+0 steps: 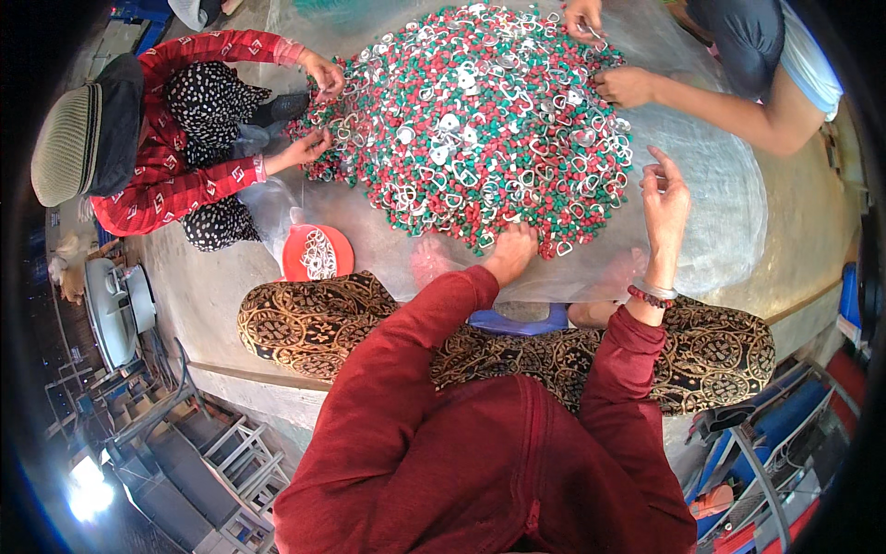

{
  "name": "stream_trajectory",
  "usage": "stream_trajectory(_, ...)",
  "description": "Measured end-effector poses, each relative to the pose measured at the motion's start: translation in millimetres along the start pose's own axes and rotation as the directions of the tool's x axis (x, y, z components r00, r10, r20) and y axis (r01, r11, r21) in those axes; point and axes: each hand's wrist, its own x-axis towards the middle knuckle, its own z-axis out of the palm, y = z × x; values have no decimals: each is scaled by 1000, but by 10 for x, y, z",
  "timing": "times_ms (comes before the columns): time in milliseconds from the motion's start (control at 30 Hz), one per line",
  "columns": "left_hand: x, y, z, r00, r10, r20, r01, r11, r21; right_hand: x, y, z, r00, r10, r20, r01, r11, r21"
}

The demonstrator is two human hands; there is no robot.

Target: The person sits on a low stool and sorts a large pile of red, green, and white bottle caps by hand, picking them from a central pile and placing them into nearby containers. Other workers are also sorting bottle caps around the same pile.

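Heap of red, green and white plastic pieces on clear sheet | left hand fingers curled, touching heap's near edge | right hand lifted, fingers spread, holding nothing | red dish of white rings left

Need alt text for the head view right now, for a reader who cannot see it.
A person in a dark red top reaches the left hand into a big pile of red, green and white small parts on a clear plastic sheet, right hand raised beside it. Two other people pick at the pile's far sides.
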Motion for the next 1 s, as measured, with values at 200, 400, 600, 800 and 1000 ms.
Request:
stream_trajectory(200, -171, -146, 165, 994, -47, -94, 42, 998, -55, 5, 363, 276, 998, -43, 42, 44, 998, -44)
stream_trajectory(400, -220, -553, -207, 954, -136, -266, 52, 952, -301, -242, 347, 681, 976, 55, 211, -54, 998, -13)
stream_trajectory(600, -74, -378, -11, 966, -65, -250, 15, 980, -196, -145, 719, 470, 979, 114, -172, -38, 920, 391)
stream_trajectory(800, -44, -263, 72, 982, -2, -186, -17, 995, -101, 65, 908, 30, 824, 419, -382, -8, 682, 731)
stream_trajectory(1000, 41, -406, 83, 966, 68, -249, -58, 997, 49, -228, 1466, 638, 933, 347, 92, -339, 936, -96)
